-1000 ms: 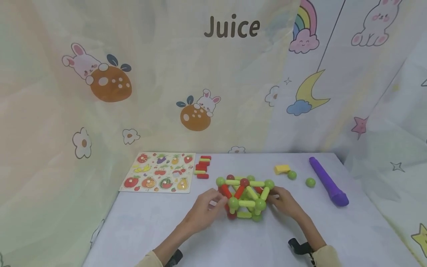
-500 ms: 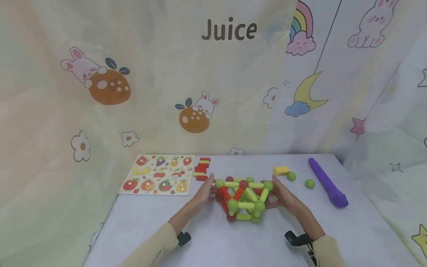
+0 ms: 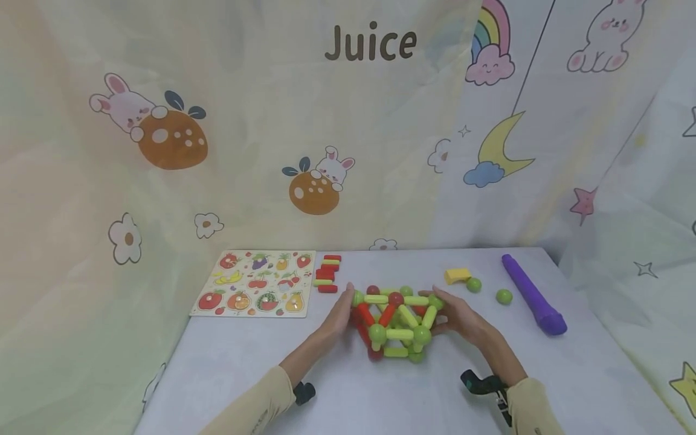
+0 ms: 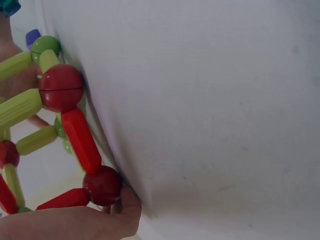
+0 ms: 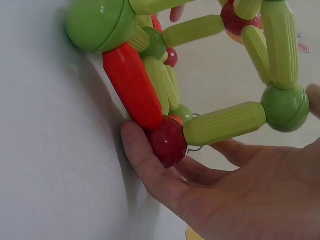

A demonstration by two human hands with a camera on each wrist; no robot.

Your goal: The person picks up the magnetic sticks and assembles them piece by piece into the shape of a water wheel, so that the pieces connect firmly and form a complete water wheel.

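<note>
In the head view, a magnetic ball-and-stick structure (image 3: pixel 399 334) of green and red balls and rods sits mid-table. My left hand (image 3: pixel 335 317) holds its left side, with the fingers pointing away from me. In the left wrist view, a fingertip bends against a low dark red ball (image 4: pixel 102 186). From the other side my right hand (image 3: pixel 462 317) holds the structure. The right wrist view has its fingers around a red ball (image 5: pixel 168 141), beside a green ball (image 5: pixel 285 107). The structure hides some fingers of both hands.
A fruit picture board (image 3: pixel 252 284) lies at the back left, with several red and green rods (image 3: pixel 328 275) beside it. Back right are a yellow block (image 3: pixel 457 275), two green balls (image 3: pixel 504 296) and a purple microphone-shaped toy (image 3: pixel 534 295). A printed curtain (image 3: pixel 244 181) hangs behind the table.
My left hand has moved from the structure's near left side to farther along that side, its fingers extending. Both hands have closed in against the structure, which stays about where it was.
</note>
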